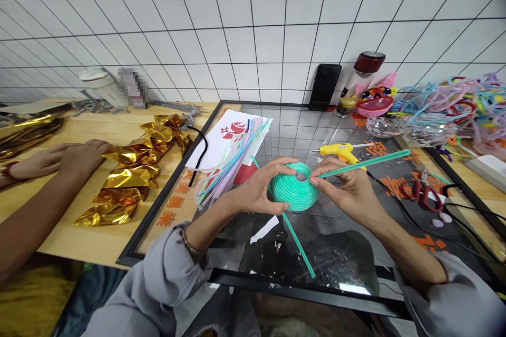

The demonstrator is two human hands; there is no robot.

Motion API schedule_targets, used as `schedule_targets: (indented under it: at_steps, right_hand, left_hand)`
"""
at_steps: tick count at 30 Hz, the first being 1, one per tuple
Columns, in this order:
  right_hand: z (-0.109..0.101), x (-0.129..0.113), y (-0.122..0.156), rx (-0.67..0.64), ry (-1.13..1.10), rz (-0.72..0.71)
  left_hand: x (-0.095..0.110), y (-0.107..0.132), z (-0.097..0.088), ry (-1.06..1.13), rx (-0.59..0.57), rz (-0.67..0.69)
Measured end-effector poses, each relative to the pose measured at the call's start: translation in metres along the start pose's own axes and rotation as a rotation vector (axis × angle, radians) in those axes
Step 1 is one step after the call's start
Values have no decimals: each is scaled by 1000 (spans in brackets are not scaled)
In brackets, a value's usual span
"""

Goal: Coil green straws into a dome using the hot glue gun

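Note:
A green coiled pipe-cleaner bowl [295,195], rounded and ringed with an opening on top, is held above the dark glass board. My left hand [263,187] grips it from the left, thumb below and fingers over the upper rim. With thumb and forefinger, my right hand [348,189] pinches a green pipe cleaner [367,163] at the opening's right side; its free end points out to the right. Below the bowl, another green pipe cleaner [299,245] slants down toward the board's front edge.
A yellow glue gun [338,151] lies behind my right hand, red-handled scissors [422,192] farther right. Pastel pipe cleaners [229,160] rest on white paper [201,155]. A phone [324,87] and a bottle [359,84] stand by the wall. At left, a co-worker's hands [75,158] touch gold foil [126,184].

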State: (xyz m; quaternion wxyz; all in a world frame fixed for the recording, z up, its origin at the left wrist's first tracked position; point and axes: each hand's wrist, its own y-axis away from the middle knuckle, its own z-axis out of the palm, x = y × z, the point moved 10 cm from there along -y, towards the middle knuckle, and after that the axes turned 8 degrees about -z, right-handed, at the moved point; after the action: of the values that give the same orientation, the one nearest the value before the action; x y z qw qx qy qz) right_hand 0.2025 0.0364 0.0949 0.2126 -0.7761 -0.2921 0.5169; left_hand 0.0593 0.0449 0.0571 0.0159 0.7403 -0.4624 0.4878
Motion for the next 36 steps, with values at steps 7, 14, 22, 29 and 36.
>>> schedule_targets:
  at_steps: [7, 14, 22, 29, 36]
  right_hand:
    - [3, 3, 1, -29, 8, 15]
    - [3, 7, 4, -12, 29, 31]
    - [3, 7, 4, -19, 41, 53]
    - [2, 8, 4, -4, 34, 58]
    - [2, 8, 4, -12, 42, 55]
  left_hand:
    - [2, 0, 1, -9, -3, 17]
    - [1, 1, 3, -22, -1, 31]
    - [2, 2, 3, -28, 28, 58]
    - [6, 1, 1, -88, 60, 50]
    - [7, 1, -5, -145, 97, 25]
